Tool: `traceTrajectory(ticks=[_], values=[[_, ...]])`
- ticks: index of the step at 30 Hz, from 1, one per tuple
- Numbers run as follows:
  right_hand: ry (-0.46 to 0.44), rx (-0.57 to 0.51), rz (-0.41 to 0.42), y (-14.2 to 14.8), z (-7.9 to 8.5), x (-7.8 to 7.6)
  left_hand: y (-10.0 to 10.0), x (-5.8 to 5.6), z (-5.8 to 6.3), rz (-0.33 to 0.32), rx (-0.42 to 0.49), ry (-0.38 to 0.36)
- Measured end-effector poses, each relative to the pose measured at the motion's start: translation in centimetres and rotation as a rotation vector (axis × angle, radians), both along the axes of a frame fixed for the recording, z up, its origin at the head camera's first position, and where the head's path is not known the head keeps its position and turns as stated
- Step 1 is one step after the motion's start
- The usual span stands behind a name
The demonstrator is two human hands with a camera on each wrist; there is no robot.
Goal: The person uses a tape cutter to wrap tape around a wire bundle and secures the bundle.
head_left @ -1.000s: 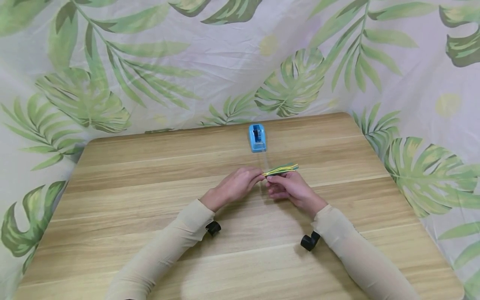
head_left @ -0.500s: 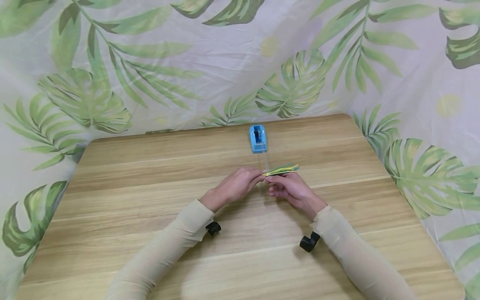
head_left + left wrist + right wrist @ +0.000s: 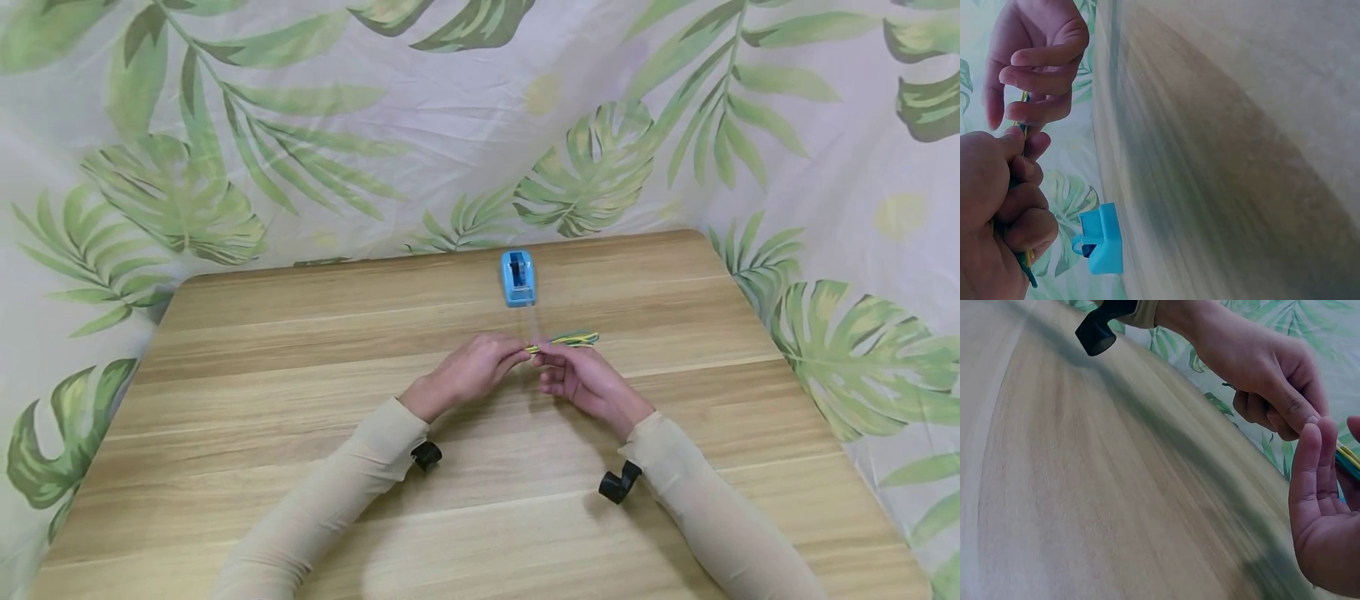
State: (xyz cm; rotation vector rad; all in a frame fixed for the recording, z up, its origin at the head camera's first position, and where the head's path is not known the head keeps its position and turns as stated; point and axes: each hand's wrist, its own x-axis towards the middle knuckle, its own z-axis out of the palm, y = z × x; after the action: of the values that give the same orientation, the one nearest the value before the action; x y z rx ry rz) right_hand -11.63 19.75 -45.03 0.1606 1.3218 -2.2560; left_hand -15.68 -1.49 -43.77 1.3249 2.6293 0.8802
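Observation:
A bundle of thin green and yellow wires [image 3: 577, 339] lies crosswise between both hands above the table. My left hand [image 3: 474, 367] grips one end; in the left wrist view its fingers curl round the bundle, with a dark green end [image 3: 1030, 278] sticking out below. My right hand [image 3: 592, 379] pinches the bundle right beside the left fingertips, its other fingers loosely bent. A clear strip of tape [image 3: 532, 321] runs from the blue tape dispenser [image 3: 510, 293] to the bundle at the right fingertips. How the tape meets the wires is hidden by fingers.
The wooden table [image 3: 300, 358] reaches back to a leaf-patterned cloth [image 3: 420, 133]. The tape dispenser stands near its far edge. A black wrist camera [image 3: 427, 457] hangs at the left sleeve, another black camera [image 3: 617, 485] at the right sleeve.
My right thumb and fingers have shifted over the wires, covering more of the bundle's near part. The left hand stays put, and the tape remains stretched from the dispenser.

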Motion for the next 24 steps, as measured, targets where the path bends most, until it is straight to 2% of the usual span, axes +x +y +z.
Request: traceTrajectory(ticks=[8, 15, 20, 24], values=[[-0.058, 0.025, -0.005, 0.3, 0.4, -0.8, -0.2, -0.1, -0.1, -0.004, 0.005, 0.063], [-0.108, 0.010, 0.008, 1.6, 0.6, -1.4, -0.4, -0.2, 0.0, -0.001, -0.005, 0.112], [-0.163, 0.016, 0.040, 2.4, 0.7, -1.9, -0.8, -0.2, -0.4, -0.022, -0.013, 0.208], [-0.156, 0.049, 0.086, 2.7, 0.7, -2.4, -1.0, -0.3, -0.7, -0.035, -0.003, 0.275]])
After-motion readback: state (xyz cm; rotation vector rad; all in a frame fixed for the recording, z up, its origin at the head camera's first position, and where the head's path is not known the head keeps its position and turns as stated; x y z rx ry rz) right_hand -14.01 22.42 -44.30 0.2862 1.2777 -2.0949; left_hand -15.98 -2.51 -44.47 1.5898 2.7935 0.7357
